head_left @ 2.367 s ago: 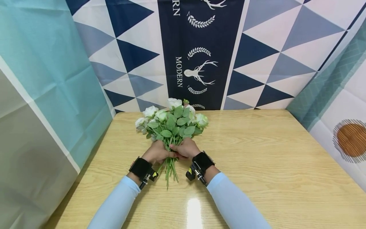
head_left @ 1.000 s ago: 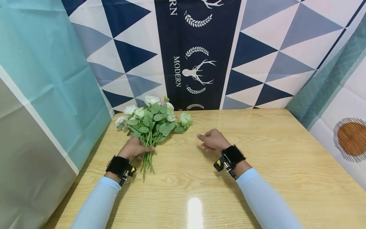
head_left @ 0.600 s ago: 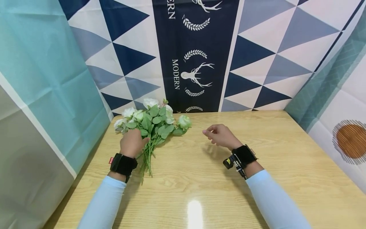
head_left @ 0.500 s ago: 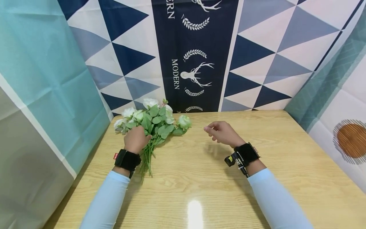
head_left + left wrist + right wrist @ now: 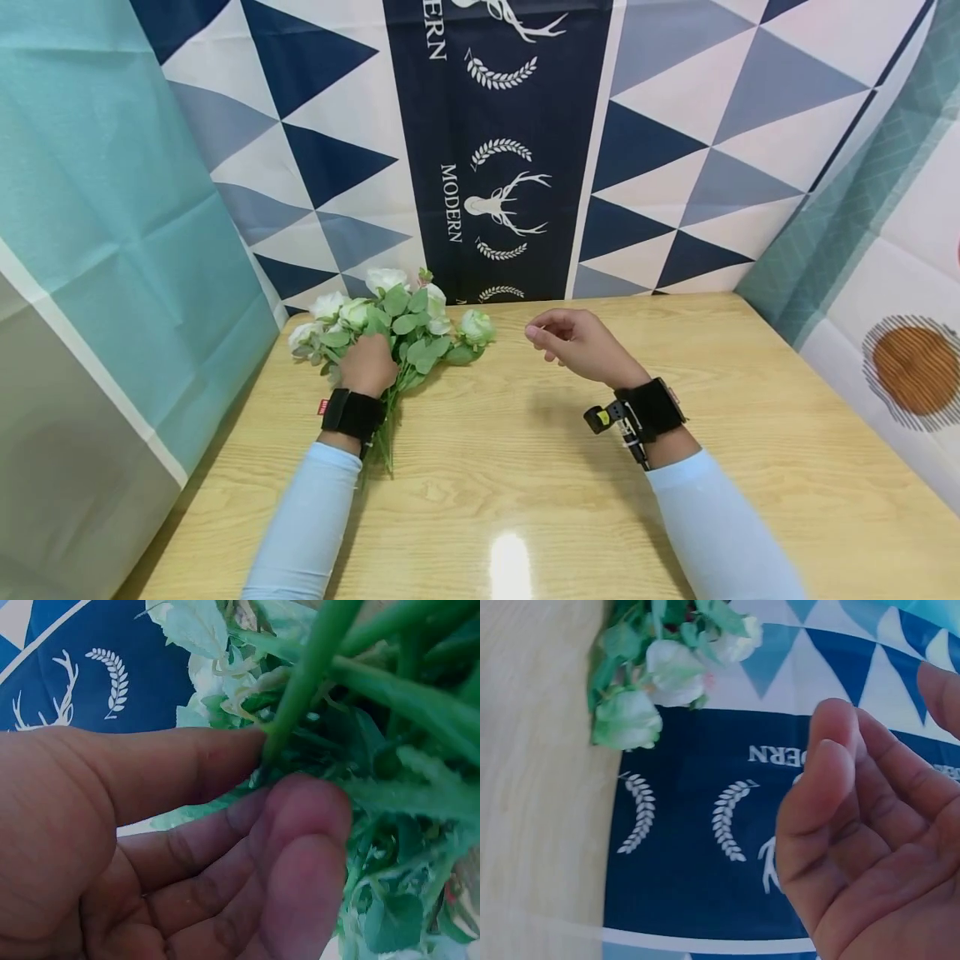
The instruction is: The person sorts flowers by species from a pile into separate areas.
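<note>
A bouquet of white and pale green roses [image 5: 390,283] with leafy green stems lies at the back left of the table. My left hand [image 5: 367,364] is over its stems, back of the hand up, hiding part of them. In the left wrist view, the left thumb and curled fingers [image 5: 300,855] pinch a green stem [image 5: 307,675] near the leaves. To the right of the bouquet, my right hand [image 5: 581,342] is raised above the table, fingers loosely curled and holding nothing. The roses [image 5: 630,720] also show beyond it in the right wrist view.
The wooden table [image 5: 480,467] ends at a hanging cloth [image 5: 495,125] with triangles and deer heads. Another cloth, teal and grey [image 5: 150,208], hangs along the left edge. A patterned cloth [image 5: 900,275] hangs on the right.
Both hands held the stems at first; the bouquet went left and the right hand came away to the right. The left hand then turned over and moved up across the stems.
</note>
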A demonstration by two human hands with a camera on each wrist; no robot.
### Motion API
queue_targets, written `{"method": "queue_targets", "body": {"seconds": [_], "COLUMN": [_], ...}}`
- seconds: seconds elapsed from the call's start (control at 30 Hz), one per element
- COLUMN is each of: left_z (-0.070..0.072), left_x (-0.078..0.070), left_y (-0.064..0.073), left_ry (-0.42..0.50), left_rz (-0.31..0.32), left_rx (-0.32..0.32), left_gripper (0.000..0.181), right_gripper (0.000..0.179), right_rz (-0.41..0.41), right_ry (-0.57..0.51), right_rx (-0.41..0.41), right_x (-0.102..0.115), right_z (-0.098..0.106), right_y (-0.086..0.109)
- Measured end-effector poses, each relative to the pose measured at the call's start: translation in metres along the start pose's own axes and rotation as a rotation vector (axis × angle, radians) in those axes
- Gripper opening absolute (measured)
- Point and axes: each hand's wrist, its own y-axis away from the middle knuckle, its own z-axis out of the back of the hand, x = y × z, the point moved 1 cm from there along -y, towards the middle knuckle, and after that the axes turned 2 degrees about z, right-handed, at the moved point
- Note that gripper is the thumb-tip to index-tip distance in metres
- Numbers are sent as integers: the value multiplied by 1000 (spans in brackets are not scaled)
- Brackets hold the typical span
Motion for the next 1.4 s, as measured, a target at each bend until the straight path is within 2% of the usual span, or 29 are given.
{"method": "queue_targets", "body": {"seconds": [0.13, 0.3, 0.4, 0.57, 0.77, 0.87, 1.03, 1.17, 1.27, 1.4], "left_z": [1, 13, 21, 30, 37, 37, 33, 29, 26, 23], "left_x": [2, 5, 6, -1, -17, -28, -50, -67, -79, -92], "left_y": [-1, 2, 3, 4, 13, 17, 22, 27, 34, 45], "left_ry": [35, 64, 74, 92, 113, 166, 282, 358, 372, 334], "left_rz": [13, 3, -5, -28, -121, -177, -278, -347, -408, -462], "left_rx": [13, 12, -4, -47, -224, -278, -320, -327, -332, -354], "left_gripper": [16, 36, 41, 38, 35, 37, 41, 34, 27, 21], "right_gripper": [37, 31, 28, 26, 25, 25, 20, 17, 16, 18], "right_rz": [28, 21, 12, -9, -4, 1, 41, 72, 98, 163], "right_ry": [22, 38, 38, 47, 68, 68, 74, 70, 65, 36], "right_rx": [19, 41, 45, 46, 20, -20, -110, -149, -177, -239], "right_x": [8, 17, 34, 58, 66, 66, 67, 58, 46, 37], "right_z": [1, 7, 10, 16, 20, 19, 14, 6, -3, -15], "right_y": [3, 9, 14, 20, 22, 22, 21, 15, 9, 3]}}
